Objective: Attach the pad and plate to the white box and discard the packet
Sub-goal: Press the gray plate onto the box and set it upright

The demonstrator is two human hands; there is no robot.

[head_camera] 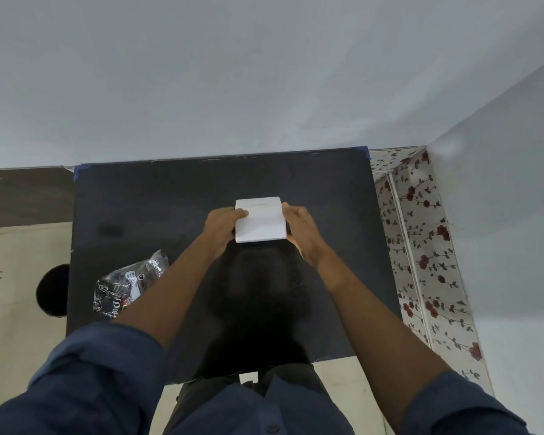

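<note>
A white box (260, 219) is held above the middle of a black table (157, 208). My left hand (222, 226) grips its left side, thumb on the top face. On its right side my right hand (302, 229) clasps it, fingers curled underneath. A crumpled clear and black plastic packet (128, 285) with printed lettering lies on the table to the lower left, partly hidden behind my left forearm. No pad or plate shows; the underside of the box is hidden.
The table stands against a pale grey wall (264, 73). A floral-patterned strip (421, 246) runs along its right side beside another wall. Left of the table are a beige floor and a round dark object (52, 290).
</note>
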